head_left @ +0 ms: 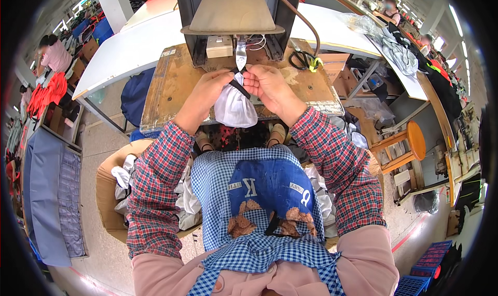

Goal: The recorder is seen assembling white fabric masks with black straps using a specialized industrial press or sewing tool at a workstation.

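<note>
Both hands, left hand (210,86) and right hand (264,83), pinching the white cloth piece (235,107) by its black strap (239,87), right under the press head (240,55). Fingers too near: could get squashed.

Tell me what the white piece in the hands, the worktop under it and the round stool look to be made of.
White piece: soft fabric, likely; it bunches and sags, with a dark strap across it. Worktop: wood board, bare and worn; scuffed, stained brown surface. Stool: wood, smooth orange-brown finish, apparently varnished.
</note>
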The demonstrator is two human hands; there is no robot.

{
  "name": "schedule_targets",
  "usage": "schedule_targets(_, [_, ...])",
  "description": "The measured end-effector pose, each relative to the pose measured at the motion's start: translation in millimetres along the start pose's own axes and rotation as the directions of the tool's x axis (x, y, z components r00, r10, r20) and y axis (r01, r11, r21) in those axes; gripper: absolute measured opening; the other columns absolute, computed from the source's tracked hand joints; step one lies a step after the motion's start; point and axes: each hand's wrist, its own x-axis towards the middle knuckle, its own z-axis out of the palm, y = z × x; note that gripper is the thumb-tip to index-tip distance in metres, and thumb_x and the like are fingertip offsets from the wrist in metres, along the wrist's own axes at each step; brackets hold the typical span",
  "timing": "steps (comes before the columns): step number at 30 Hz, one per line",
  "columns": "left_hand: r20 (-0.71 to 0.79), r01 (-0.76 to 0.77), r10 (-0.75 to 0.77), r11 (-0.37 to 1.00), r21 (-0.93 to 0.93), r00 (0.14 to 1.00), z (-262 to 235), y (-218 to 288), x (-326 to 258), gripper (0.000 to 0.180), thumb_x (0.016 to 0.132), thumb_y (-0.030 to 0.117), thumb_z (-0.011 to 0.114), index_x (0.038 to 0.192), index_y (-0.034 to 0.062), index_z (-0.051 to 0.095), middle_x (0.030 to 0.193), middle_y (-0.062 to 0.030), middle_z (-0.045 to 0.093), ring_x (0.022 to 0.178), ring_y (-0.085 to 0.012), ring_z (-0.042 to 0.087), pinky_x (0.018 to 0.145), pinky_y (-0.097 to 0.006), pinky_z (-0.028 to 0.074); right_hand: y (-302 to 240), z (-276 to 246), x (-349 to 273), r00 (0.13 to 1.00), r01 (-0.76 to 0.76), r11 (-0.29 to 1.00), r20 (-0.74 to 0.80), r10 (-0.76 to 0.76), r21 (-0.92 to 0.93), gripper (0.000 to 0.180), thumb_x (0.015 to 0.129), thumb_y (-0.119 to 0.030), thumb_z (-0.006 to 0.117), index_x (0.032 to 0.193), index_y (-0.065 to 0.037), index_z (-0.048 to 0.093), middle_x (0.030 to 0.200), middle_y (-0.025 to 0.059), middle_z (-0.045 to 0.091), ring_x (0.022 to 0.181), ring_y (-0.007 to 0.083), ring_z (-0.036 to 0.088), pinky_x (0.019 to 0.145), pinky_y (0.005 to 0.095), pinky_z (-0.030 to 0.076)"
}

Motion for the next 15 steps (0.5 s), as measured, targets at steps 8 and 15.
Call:
schedule_targets(8, [0.035, 0.011, -0.012, 0.999, 0.031, 0.999, -6.9, -3.0, 2.7, 0.028, 0.094, 0.022, 0.057, 0.106, -0.0015, 0.063, 0.097, -0.0043, 0.066, 0.084, -0.0106, 0.060, 0.074, -0.024, 0.047, 2.8, 2.4, -0.8, 1.000, 0.021, 1.000, -0.009, -0.021, 0.015, 0.016, 0.095, -0.017, 0.057, 0.097, -0.002, 0.061, 0.085, 0.0035, 0.064, 0.075, 0.0121, 0.061, 0.068, 0.0259, 0.054])
schedule_targets(15, [0.030, 0.004, -0.006, 0.999, 0.048, 1.000, -7.3, -1.6, 2.5, 0.028, 0.093, 0.022, 0.057, 0.107, -0.0018, 0.063, 0.097, -0.0043, 0.066, 0.084, -0.0108, 0.060, 0.073, -0.024, 0.047, 2.6, 5.2, -3.2, 0.999, 0.024, 0.999, -0.025, -0.024, 0.022, 0.017, 0.096, -0.018, 0.057, 0.099, -0.002, 0.061, 0.086, 0.0031, 0.063, 0.075, 0.0120, 0.061, 0.069, 0.0255, 0.053])
